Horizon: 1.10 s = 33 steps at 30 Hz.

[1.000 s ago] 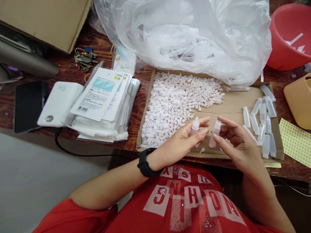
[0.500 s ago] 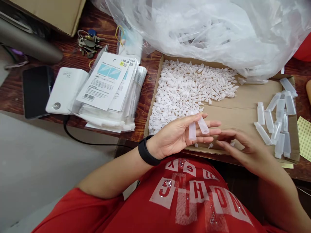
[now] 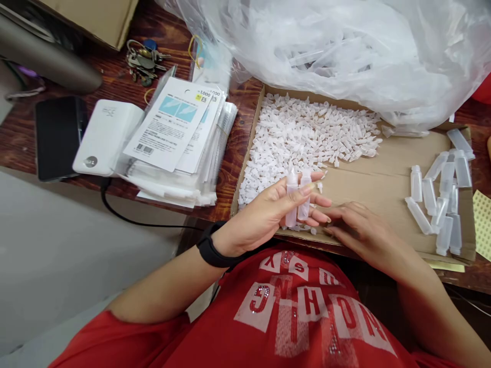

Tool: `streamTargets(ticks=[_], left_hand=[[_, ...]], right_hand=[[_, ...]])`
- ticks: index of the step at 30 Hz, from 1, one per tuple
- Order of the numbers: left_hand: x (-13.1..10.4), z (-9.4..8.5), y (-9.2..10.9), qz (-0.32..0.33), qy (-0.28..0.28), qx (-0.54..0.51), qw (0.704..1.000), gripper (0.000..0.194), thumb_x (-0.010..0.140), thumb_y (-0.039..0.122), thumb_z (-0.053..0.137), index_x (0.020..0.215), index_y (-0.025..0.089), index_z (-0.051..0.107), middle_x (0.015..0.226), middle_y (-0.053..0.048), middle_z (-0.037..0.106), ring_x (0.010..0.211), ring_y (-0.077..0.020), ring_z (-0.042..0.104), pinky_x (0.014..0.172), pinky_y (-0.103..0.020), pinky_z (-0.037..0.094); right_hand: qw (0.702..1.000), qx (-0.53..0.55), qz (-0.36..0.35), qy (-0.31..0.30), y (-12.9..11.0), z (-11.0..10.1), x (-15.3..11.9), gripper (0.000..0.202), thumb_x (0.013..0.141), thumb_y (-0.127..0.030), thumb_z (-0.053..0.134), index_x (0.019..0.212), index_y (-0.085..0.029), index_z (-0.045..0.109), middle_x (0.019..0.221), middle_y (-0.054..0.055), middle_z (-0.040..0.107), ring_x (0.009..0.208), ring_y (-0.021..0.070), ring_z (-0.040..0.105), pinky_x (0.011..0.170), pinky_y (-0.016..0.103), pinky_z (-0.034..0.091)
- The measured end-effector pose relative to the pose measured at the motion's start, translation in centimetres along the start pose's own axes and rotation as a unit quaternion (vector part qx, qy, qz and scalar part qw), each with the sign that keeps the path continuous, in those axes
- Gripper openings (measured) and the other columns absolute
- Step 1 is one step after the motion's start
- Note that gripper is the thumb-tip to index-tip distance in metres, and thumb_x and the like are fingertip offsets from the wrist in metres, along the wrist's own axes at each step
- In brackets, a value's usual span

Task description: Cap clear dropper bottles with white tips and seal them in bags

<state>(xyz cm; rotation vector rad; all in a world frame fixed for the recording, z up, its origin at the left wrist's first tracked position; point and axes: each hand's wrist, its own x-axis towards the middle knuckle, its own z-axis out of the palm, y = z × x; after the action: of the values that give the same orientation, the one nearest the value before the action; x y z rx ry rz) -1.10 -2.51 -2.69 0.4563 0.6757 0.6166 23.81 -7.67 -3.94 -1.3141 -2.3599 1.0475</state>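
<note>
Two small translucent plastic dropper bottles [image 3: 291,212] lie side by side in my left hand [image 3: 264,214], held under the thumb. Both have pale nozzle tips pointing away from me. Just right of these fingertips, my right hand [image 3: 364,230] is low over the cardboard tray [image 3: 368,186]. Its fingers are bent together towards the thumb, and anything between them is hidden. Loose white nozzle tips [image 3: 303,138] heap up in the tray's left part, beyond my left hand. Several clear bottles without tips [image 3: 429,197] lie in a group at the tray's right end.
A large clear plastic bag [image 3: 345,56] overhangs the tray's far edge. To the left are packaged printed cards [image 3: 169,122], a white power bank [image 3: 107,135], a black phone [image 3: 59,138] and keys [image 3: 144,61]. A yellow sticker sheet [image 3: 484,225] lies right of the tray.
My left hand has turned and drawn slightly left, so the bottles' nozzle ends now show. My right hand has moved left, and its fingers have come closer together.
</note>
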Motion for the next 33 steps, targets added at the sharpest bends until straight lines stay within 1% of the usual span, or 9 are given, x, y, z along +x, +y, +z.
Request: streamTargets(ticks=[4,7,9,13,15,21,25,28,33], left_hand=[[-0.2,-0.1,-0.5,0.003,-0.04,0.096,0.995,0.044,0.108,0.036,0.066,0.147,0.02,0.053,0.11,-0.005,0.079,0.083,-0.0109,0.076,0.072,-0.021,0.058],[-0.6,0.2,-0.4,0.002,-0.05,0.188,0.981,0.034,0.11,0.04,0.062,0.133,0.017,0.055,0.105,-0.003,0.076,0.073,-0.0079,0.067,0.065,-0.02,0.051],[-1.1,0.4,-0.1,-0.007,-0.049,0.256,0.965,0.03,0.109,0.044,0.061,0.12,0.017,0.06,0.1,-0.001,0.073,0.069,-0.0068,0.059,0.065,-0.021,0.047],[-1.7,1.0,0.4,0.005,-0.045,0.392,0.919,0.034,0.108,0.049,0.061,0.123,0.019,0.07,0.098,0.0,0.071,0.084,-0.012,0.062,0.078,-0.026,0.047],[-1.8,1.3,0.5,0.025,-0.051,0.445,0.894,0.037,0.108,0.049,0.061,0.13,0.021,0.071,0.105,0.0,0.074,0.095,-0.0144,0.066,0.084,-0.026,0.047],[-1.8,1.3,0.0,0.091,-0.07,0.53,0.84,0.034,0.11,0.042,0.061,0.135,0.02,0.071,0.123,0.0,0.08,0.108,-0.0143,0.072,0.092,-0.023,0.048],[-1.9,0.8,-0.3,0.177,-0.107,0.563,0.8,0.032,0.111,0.03,0.061,0.137,0.013,0.07,0.13,-0.004,0.08,0.116,-0.0141,0.073,0.1,-0.021,0.048],[-2.1,0.5,-0.5,0.228,-0.132,0.571,0.777,0.031,0.11,0.027,0.061,0.137,0.012,0.07,0.127,-0.005,0.081,0.113,-0.0134,0.075,0.099,-0.02,0.049],[-2.5,-0.1,-1.2,0.248,-0.13,0.601,0.748,0.031,0.112,0.026,0.057,0.139,0.016,0.068,0.129,-0.003,0.081,0.111,-0.015,0.075,0.098,-0.023,0.051]], right_hand=[[1.0,0.01,0.009,0.016,-0.1,0.5,-0.3,0.019,0.11,-0.025,0.055,0.126,-0.027,0.064,0.106,0.004,0.072,0.097,0.0191,0.071,0.086,0.035,0.057],[0.998,0.027,0.024,0.046,-0.1,0.4,-0.5,0.022,0.109,-0.025,0.058,0.129,-0.028,0.066,0.105,0.004,0.073,0.095,0.019,0.072,0.085,0.036,0.058],[0.992,0.071,0.04,0.095,-0.2,0.0,-0.8,0.032,0.106,-0.023,0.064,0.137,-0.032,0.065,0.107,0.003,0.074,0.095,0.0177,0.072,0.085,0.034,0.059],[0.939,0.236,0.047,0.247,-1.3,-1.1,-1.3,0.041,0.096,-0.014,0.077,0.131,-0.035,0.071,0.1,0.0,0.074,0.091,0.0151,0.074,0.081,0.028,0.064],[0.919,0.281,0.035,0.274,-2.0,-1.4,-1.5,0.043,0.092,-0.01,0.08,0.126,-0.035,0.073,0.098,-0.001,0.076,0.091,0.0152,0.075,0.081,0.027,0.066],[0.951,0.196,-0.012,0.238,-3.2,-2.5,-2.4,0.05,0.091,0.001,0.076,0.127,-0.033,0.075,0.108,-0.001,0.081,0.098,0.015,0.076,0.087,0.028,0.064],[0.972,0.124,-0.063,0.189,-3.8,-3.4,-3.1,0.056,0.09,0.006,0.073,0.135,-0.028,0.073,0.112,0.001,0.081,0.1,0.0158,0.077,0.088,0.028,0.064],[0.966,0.123,-0.081,0.212,-3.9,-3.1,-3.4,0.056,0.089,0.006,0.073,0.135,-0.026,0.074,0.114,0.004,0.082,0.101,0.0192,0.079,0.086,0.033,0.066],[0.952,0.149,-0.118,0.24,-3.9,-1.5,-3.3,0.054,0.09,0.004,0.071,0.135,-0.025,0.074,0.109,0.004,0.084,0.097,0.0199,0.081,0.087,0.035,0.069]])
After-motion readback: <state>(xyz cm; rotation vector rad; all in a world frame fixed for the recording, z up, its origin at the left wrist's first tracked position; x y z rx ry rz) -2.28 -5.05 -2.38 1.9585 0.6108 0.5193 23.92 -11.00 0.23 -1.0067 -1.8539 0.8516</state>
